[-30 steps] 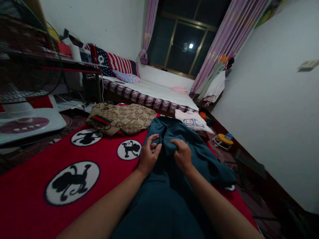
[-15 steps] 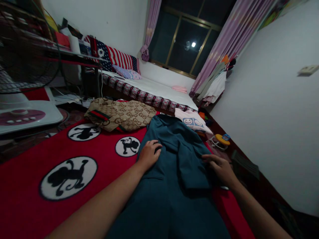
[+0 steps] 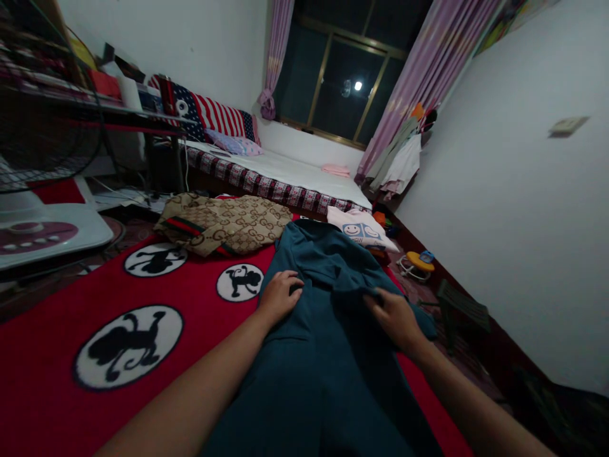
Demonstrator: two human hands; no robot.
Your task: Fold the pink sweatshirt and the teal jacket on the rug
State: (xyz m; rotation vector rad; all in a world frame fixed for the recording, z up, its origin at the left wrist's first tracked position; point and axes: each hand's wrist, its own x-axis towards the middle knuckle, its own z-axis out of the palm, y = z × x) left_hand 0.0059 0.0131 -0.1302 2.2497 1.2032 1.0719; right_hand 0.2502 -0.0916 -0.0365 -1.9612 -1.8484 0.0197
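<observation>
A dark teal long coat (image 3: 328, 355) lies spread out, its collar at the far end. My left hand (image 3: 281, 295) rests on the coat's left side, fingers bent a little and apart, palm down on the cloth. On the other side my right hand (image 3: 392, 317) pinches a raised fold of the coat between thumb and fingers. A sleeve end (image 3: 425, 322) sticks out to the right beyond that hand. Under the coat is a red blanket (image 3: 200, 343) with black monkey figures in white circles.
A tan patterned garment (image 3: 228, 222) and a folded pink garment (image 3: 359, 226) lie at the blanket's far end. Behind stands a bed (image 3: 295, 174). At left is a fan (image 3: 42, 228); at right, a yellow-topped stool (image 3: 419, 261) and a dark green stool (image 3: 464, 304) by the wall.
My right hand has moved left over the coat, lifting a fold. The sleeve that lay folded on the front now extends to the right. My left hand stays on the cloth.
</observation>
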